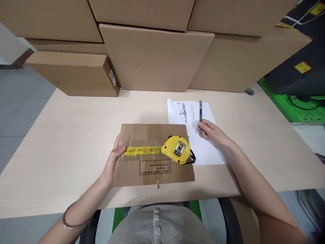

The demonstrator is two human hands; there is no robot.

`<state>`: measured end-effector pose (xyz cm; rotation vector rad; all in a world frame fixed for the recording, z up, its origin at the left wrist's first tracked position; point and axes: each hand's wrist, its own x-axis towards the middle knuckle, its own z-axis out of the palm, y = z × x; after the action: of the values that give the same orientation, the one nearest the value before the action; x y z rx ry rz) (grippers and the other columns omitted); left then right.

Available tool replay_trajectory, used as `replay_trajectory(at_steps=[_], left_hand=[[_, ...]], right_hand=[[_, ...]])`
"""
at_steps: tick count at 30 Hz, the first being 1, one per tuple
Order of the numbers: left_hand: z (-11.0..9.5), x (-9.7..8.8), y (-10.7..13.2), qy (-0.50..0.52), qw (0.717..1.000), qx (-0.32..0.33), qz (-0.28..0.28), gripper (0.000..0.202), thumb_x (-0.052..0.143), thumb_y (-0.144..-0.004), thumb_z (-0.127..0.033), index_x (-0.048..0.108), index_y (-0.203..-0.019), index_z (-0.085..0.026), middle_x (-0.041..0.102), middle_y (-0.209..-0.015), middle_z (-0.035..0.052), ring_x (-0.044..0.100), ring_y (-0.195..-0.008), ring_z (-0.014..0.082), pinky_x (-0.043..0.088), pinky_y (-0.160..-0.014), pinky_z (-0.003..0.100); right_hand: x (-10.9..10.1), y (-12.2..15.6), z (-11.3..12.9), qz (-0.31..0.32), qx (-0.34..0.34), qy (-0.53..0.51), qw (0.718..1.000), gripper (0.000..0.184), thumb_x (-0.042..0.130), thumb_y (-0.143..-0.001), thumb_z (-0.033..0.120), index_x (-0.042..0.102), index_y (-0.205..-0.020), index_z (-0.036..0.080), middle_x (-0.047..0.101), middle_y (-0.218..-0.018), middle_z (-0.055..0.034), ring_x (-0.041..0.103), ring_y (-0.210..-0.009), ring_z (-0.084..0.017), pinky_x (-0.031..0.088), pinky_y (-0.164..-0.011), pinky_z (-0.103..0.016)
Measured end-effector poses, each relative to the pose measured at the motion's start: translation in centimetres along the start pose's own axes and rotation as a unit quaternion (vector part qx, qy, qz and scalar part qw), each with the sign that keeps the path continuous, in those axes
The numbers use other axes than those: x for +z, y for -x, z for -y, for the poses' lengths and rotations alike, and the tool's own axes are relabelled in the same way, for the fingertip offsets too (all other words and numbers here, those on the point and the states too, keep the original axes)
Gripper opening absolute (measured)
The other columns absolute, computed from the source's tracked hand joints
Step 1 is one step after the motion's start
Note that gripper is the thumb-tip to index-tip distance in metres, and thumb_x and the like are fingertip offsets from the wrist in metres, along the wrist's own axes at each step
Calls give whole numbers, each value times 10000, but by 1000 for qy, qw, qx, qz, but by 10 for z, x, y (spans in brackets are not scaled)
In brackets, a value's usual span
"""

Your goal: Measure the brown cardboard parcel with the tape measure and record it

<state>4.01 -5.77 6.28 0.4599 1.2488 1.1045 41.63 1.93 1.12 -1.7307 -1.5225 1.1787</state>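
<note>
My left hand grips the left edge of a flat brown cardboard box, thumb on top and fingers mostly hidden behind the edge. A yellow tape measure with a metal clip and black strap lies on the right part of the box. Between my left thumb and the tape measure runs a yellow strip with red print and a smiley. My right hand is closed around a black pen, held upright over white printed sheets. The box's right side overlaps these papers.
Large cardboard boxes stand stacked along the back of the pale table. A smaller closed carton is at the back left. On the right, a dark object stands on a green surface with a black cable.
</note>
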Motion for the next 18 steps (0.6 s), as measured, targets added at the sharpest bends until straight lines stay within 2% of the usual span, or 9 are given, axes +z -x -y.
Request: replay_trajectory(at_steps=[2, 5, 8, 10, 12, 15, 18], left_hand=[[4, -5, -3, -6, 1000, 3, 12, 714, 851, -659, -429, 662, -1321, -239, 792, -1191, 77, 773, -1029, 376, 643, -758, 397], [7, -9, -6, -14, 1000, 5, 19, 785, 877, -638, -438, 634, -1364, -266, 785, -1225, 68, 773, -1024, 364, 644, -753, 385], [5, -6, -7, -3, 1000, -2, 4, 788, 909, -570, -447, 662, -1292, -250, 794, -1174, 76, 775, -995, 372, 644, -738, 387], [3, -2, -6, 7, 1000, -6, -14, 734, 927, -511, -427, 695, -1179, -231, 800, -1095, 79, 775, -966, 378, 644, -720, 387], [1, 1, -6, 11, 1000, -8, -28, 647, 938, -474, -411, 710, -1050, -224, 798, -1004, 70, 772, -944, 376, 641, -699, 381], [0, 2, -5, 12, 999, -15, -29, 561, 953, -466, -430, 693, -920, -230, 786, -934, 52, 767, -927, 363, 638, -691, 376], [1, 1, -5, 14, 999, -12, -26, 567, 963, -471, -455, 693, -919, -237, 782, -923, 46, 763, -900, 346, 634, -692, 372]], right_hand=[[-4, -6, -5, -2, -21, -56, 998, 640, 660, -779, 870, 437, -771, 270, 512, -555, 48, 388, -440, -106, 349, -467, -285], [-3, -17, -13, 0, -45, -105, 993, 696, 829, -618, 839, 458, -747, 265, 572, -532, 47, 423, -402, -93, 364, -430, -267], [3, -27, -17, 0, -53, -125, 991, 674, 816, -643, 841, 482, -694, 258, 607, -497, 28, 453, -344, -103, 371, -365, -264], [7, -30, -19, 1, -58, -131, 990, 658, 787, -670, 852, 514, -677, 253, 647, -511, -2, 525, -355, -132, 436, -369, -285], [9, -30, -19, -1, -67, -128, 989, 621, 862, -641, 780, 548, -667, 245, 665, -518, -14, 586, -400, -149, 489, -408, -290], [11, -28, -20, -16, -80, -115, 990, 573, 959, -604, 636, 548, -647, 239, 611, -467, 26, 520, -375, -104, 415, -385, -239], [11, -27, -19, -24, -83, -101, 991, 549, 964, -628, 586, 544, -633, 233, 575, -441, 46, 432, -338, -68, 318, -351, -214]])
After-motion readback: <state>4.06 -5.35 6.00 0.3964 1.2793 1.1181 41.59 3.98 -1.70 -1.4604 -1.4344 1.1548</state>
